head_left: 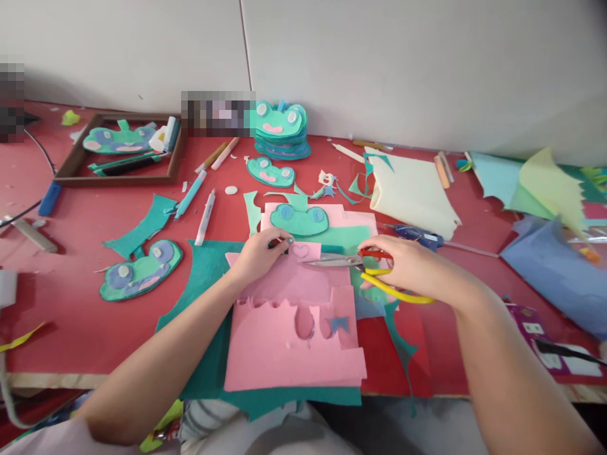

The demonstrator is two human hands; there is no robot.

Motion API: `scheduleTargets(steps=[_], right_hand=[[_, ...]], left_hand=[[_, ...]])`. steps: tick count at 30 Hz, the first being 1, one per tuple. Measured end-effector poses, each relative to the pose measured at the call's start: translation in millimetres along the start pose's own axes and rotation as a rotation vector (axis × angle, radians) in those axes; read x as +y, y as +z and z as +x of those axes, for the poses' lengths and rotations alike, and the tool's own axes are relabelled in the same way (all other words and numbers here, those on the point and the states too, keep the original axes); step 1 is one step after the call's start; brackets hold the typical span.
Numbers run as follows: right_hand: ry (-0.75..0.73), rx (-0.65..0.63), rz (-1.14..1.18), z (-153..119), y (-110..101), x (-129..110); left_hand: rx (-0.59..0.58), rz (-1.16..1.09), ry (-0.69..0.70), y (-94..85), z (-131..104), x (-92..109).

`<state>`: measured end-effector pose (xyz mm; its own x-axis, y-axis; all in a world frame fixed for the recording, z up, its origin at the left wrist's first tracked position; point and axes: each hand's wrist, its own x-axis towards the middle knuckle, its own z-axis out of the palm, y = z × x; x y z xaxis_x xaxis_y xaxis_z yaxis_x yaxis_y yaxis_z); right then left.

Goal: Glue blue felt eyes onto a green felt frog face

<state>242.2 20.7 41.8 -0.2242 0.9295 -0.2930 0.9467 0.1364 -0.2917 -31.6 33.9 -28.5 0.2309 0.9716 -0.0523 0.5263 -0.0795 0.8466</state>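
Note:
Between thumb and fingers, my left hand (263, 253) pinches a small pink felt piece (307, 251) with a heart outline drawn on it. My right hand (403, 262) is closed round the red and yellow handles of the scissors (341, 260), whose blades point left at the lower edge of that piece. Beneath both hands lie larger pink felt sheets (265, 354) with cut-out holes, on top of dark green felt (203, 278). Just beyond the small piece rests a green frog face (300, 220) with blue eye circles and no mouth.
Finished frog faces are stacked (281, 129) at the back, and another (141, 270) lies at the left. A brown tray (118, 181) holds pens and a frog face. Cream felt (412, 189), a blue glue gun (412, 236) and blue felt (559, 272) are to the right.

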Motion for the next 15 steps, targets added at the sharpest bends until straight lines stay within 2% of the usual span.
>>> scheduleTargets(steps=[3, 15], right_hand=[[-0.063, -0.019, 0.020, 2.4, 5.2, 5.1], [-0.061, -0.028, -0.021, 2.9, 4.0, 4.8]], left_hand=[[-0.001, -0.001, -0.005, 0.2, -0.2, 0.0], [0.001, -0.014, 0.003, 0.5, -1.2, -1.0]])
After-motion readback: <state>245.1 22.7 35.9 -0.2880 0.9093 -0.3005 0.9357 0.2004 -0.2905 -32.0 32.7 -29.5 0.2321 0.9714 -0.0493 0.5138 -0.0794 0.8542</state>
